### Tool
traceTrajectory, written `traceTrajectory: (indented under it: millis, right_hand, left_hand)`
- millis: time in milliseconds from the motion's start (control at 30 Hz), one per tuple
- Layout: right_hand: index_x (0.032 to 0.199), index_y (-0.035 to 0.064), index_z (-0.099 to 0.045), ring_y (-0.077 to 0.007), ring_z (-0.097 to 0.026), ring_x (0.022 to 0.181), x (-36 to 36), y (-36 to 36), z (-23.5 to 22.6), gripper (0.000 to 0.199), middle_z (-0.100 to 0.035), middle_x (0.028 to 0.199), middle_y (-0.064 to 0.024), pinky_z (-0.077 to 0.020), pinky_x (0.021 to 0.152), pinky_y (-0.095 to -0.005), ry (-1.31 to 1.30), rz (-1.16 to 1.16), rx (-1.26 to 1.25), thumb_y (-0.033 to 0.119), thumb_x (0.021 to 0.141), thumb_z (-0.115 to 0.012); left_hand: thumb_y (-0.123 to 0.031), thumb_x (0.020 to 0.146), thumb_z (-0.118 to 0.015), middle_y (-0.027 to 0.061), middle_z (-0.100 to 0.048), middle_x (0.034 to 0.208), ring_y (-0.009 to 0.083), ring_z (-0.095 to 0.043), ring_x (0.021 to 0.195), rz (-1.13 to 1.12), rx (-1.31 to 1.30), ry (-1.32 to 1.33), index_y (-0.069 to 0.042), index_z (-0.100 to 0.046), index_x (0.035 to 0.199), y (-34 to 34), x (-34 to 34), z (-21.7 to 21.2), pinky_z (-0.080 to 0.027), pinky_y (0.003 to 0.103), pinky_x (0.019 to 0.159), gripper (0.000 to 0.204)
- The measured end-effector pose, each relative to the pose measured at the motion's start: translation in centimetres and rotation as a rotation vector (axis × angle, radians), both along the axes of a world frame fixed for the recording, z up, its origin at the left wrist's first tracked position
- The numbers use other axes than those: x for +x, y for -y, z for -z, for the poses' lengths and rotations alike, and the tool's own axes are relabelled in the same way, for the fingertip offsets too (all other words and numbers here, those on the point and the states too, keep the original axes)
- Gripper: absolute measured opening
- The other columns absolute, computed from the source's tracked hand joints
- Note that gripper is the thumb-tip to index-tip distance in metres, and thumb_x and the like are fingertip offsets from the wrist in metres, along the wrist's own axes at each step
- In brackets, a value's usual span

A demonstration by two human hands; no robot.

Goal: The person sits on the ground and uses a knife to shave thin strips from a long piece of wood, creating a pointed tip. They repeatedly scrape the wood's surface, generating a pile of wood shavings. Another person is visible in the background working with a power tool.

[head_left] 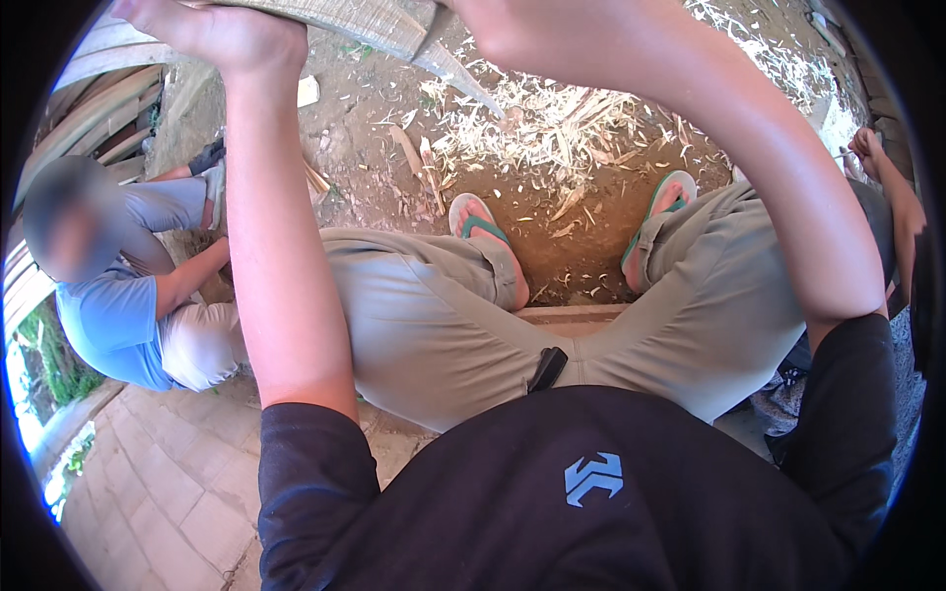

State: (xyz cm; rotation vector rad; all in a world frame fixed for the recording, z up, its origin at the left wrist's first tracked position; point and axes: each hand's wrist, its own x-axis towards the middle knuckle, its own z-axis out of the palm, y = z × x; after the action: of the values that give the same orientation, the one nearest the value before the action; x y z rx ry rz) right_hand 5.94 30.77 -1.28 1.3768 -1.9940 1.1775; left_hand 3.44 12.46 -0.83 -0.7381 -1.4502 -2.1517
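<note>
At the top edge, my left hand (222, 32) is closed around a long piece of pale wood (360, 22), its fingers partly cut off by the frame. The wood slants down to the right into a narrow, greyish pointed end (458, 79). A thin dark edge crosses it just before that point; I cannot tell whether this is a blade. My right hand (537, 34) is beside this end, bent at the wrist, its fingers out of frame. What it grips is hidden.
Pale wood shavings (562, 123) litter the dirt around my sandalled feet (481, 222). A seated person in a blue shirt (118, 320) is close on my left, by stacked planks (99, 113). Another person's hand (867, 148) shows at the right. Brick paving (158, 492) lies behind me.
</note>
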Motion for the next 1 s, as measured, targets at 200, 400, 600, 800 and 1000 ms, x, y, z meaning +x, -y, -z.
traceTrajectory:
  millis: [200, 400, 600, 800, 1000]
  right_hand:
    - [0.109, 0.0026, -0.045, -0.0404, -0.063, 0.095, 0.7, -0.5, 0.5, 0.034, -0.057, 0.101, -0.0204, -0.0504, 0.079, -0.0452, 0.185, 0.046, 0.141, -0.011, 0.081, -0.06]
    - [0.11, 0.0037, -0.046, -0.0419, -0.062, 0.096, -0.2, -0.8, 2.2, 0.036, -0.057, 0.101, -0.0204, -0.0504, 0.079, -0.0458, 0.033, 0.008, 0.01, -0.011, 0.08, -0.06]
    - [0.109, 0.0032, -0.047, -0.043, -0.062, 0.096, 0.2, -0.9, 1.6, 0.032, -0.057, 0.103, -0.0206, -0.0509, 0.08, -0.0455, 0.102, -0.037, 0.038, -0.01, 0.082, -0.058]
    - [0.11, 0.0029, -0.047, -0.0435, -0.063, 0.098, 0.5, -1.7, 0.1, 0.029, -0.058, 0.104, -0.0223, -0.052, 0.081, -0.0457, 0.146, -0.015, 0.018, -0.008, 0.085, -0.058]
    - [0.111, 0.0009, -0.047, -0.0439, -0.064, 0.1, 0.4, -1.5, 0.6, 0.029, -0.059, 0.104, -0.0237, -0.0526, 0.081, -0.0468, 0.139, -0.008, 0.0, -0.006, 0.086, -0.061]
  left_hand:
    - [-0.076, 0.099, -0.035, 0.0072, -0.061, 0.079, 0.0194, -0.059, 0.068, -0.097, -0.133, 0.033, -0.001, -0.059, 0.109, 1.8, -1.2, -0.4, -0.049, 0.031, 0.061, 0.08]
    - [-0.076, 0.099, -0.034, 0.0087, -0.06, 0.08, 0.0195, -0.06, 0.071, 0.0, -0.1, 0.025, -0.001, -0.058, 0.111, 1.7, -1.4, 0.1, -0.05, 0.031, 0.063, 0.08]
    - [-0.077, 0.099, -0.034, 0.0076, -0.06, 0.084, 0.0198, -0.06, 0.07, -0.059, 0.082, 0.011, -0.002, -0.058, 0.112, -1.4, 0.8, -0.8, -0.051, 0.033, 0.063, 0.08]
    - [-0.077, 0.099, -0.035, 0.007, -0.06, 0.084, 0.0192, -0.06, 0.073, 0.013, -0.019, 0.057, -0.003, -0.059, 0.112, 2.4, -1.6, 0.1, -0.051, 0.032, 0.066, 0.079]
    - [-0.081, 0.096, -0.036, 0.0068, -0.058, 0.081, 0.0196, -0.059, 0.071, 0.131, -0.073, 0.016, -0.004, -0.057, 0.109, 0.3, 0.0, -0.3, -0.05, 0.032, 0.066, 0.081]
